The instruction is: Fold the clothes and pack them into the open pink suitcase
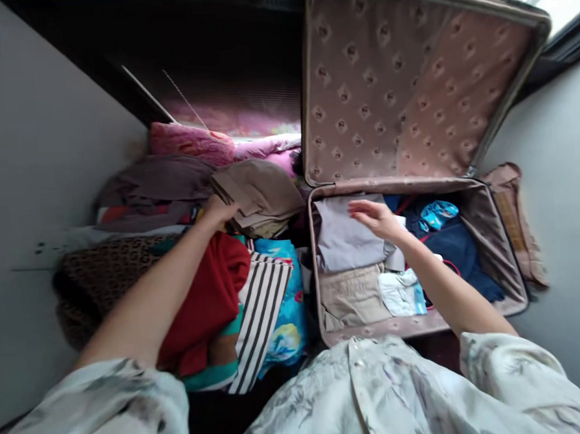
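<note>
At the left, my left hand (pixel 216 212) grips the near edge of a folded tan garment (pixel 264 189) on the clothes pile; some of its fingers are hidden by the cloth. My right hand (pixel 375 218) is over a folded grey garment (pixel 344 240) inside the open suitcase (pixel 511 308). Its fingers are stretched out with nothing in them; whether they touch the cloth I cannot tell. Beige folded trousers (pixel 355 298) and a small white and blue cloth item (pixel 401 293) lie nearer me in the case. Dark blue clothing (pixel 460 253) fills its right part.
The raised suitcase lid (pixel 384 76) stands at the back. Left of the case lie a striped cloth (pixel 261 315), a red garment (pixel 209 299), a blue patterned cloth (pixel 289 308) and a brown patterned item (pixel 112 268). A tan bag (pixel 516 224) sits against the right wall.
</note>
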Tool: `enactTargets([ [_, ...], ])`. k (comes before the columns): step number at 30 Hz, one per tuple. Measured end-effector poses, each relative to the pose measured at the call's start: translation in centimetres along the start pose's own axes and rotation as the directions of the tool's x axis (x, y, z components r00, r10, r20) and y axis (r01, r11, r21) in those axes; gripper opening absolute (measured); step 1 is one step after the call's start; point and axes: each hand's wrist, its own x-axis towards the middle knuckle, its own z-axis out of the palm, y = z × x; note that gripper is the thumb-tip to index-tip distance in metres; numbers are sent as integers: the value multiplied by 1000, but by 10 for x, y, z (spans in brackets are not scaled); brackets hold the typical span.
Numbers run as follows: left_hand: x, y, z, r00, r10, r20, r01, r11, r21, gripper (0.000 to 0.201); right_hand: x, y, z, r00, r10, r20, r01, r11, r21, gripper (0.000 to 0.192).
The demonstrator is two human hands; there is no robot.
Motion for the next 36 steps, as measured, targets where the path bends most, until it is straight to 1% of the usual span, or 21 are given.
enactTargets([
  [1, -2, 0, -2, 997, 56, -59, -57, 998, -14, 28, -25, 24, -26, 991, 66, -117, -67, 998, -2, 45],
  [2, -9, 0, -3, 989, 110, -103, -113, 993, -23, 26, -49, 49, -50, 967, 141, -211, -152, 988, -37, 43],
  [3, -22, 2, -4, 977, 171, -126, -177, 983, -39, 25, -73, 75, -70, 935, 204, -290, -242, 965, -102, 40],
  [4, -41, 6, -3, 964, 234, -124, -243, 968, -61, 25, -95, 100, -85, 912, 255, -322, -327, 925, -194, 36],
  [5, -66, 11, 1, 953, 288, -96, -296, 951, -86, 27, -115, 124, -96, 892, 304, -334, -403, 869, -286, 33],
  [6, -94, 16, 9, 940, 335, -54, -340, 933, -119, 29, -132, 145, -103, 884, 336, -324, -449, 801, -395, 32],
  [7, -125, 22, 20, 919, 394, -10, -390, 905, -170, 31, -147, 165, -106, 881, 351, -316, -469, 733, -493, 32],
  [9, -190, 33, 53, 869, 488, 80, -458, 856, -242, 31, -168, 193, -106, 885, 349, -308, -465, 642, -609, 34],
  [11, -251, 41, 96, 813, 549, 193, -487, 823, -291, 30, -178, 210, -103, 912, 301, -280, -408, 583, -702, 38],
  [12, -277, 44, 118, 790, 556, 257, -475, 821, -316, 28, -181, 215, -102, 930, 278, -239, -358, 546, -757, 40],
  [14, -321, 46, 163, 763, 527, 373, -409, 842, -353, 29, -180, 221, -105, 959, 256, -124, -232, 450, -862, 41],
  [15, -337, 46, 183, 755, 509, 413, -385, 855, -348, 29, -178, 223, -107, 964, 259, -68, -176, 422, -890, 40],
  [16, -351, 46, 200, 746, 494, 447, -373, 865, -335, 29, -175, 224, -111, 964, 266, -24, -138, 419, -898, 38],
  [17, -362, 46, 215, 740, 480, 471, -366, 875, -317, 29, -172, 225, -115, 962, 274, 8, -114, 428, -896, 36],
  [19, -376, 45, 238, 742, 460, 488, -369, 887, -277, 29, -166, 225, -122, 959, 279, 55, -82, 457, -886, 36],
  [22, -385, 44, 256, 767, 435, 472, -375, 900, -221, 30, -163, 220, -130, 957, 274, 97, -48, 479, -876, 41],
  [27, -391, 45, 266, 811, 422, 405, -416, 903, -108, 28, -171, 202, -142, 970, 221, 101, -22, 494, -869, 41],
  [30, -394, 47, 269, 844, 401, 356, -401, 913, -79, 27, -180, 191, -157, 979, 193, 67, -33, 472, -881, 41],
  [33, -394, 49, 272, 872, 363, 329, -371, 928, -40, 28, -190, 181, -180, 989, 147, -6, -70, 433, -899, 37],
  [36, -392, 51, 275, 885, 324, 335, -346, 938, 7, 26, -202, 170, -213, 989, 86, -121, -145, 391, -909, 40],
])
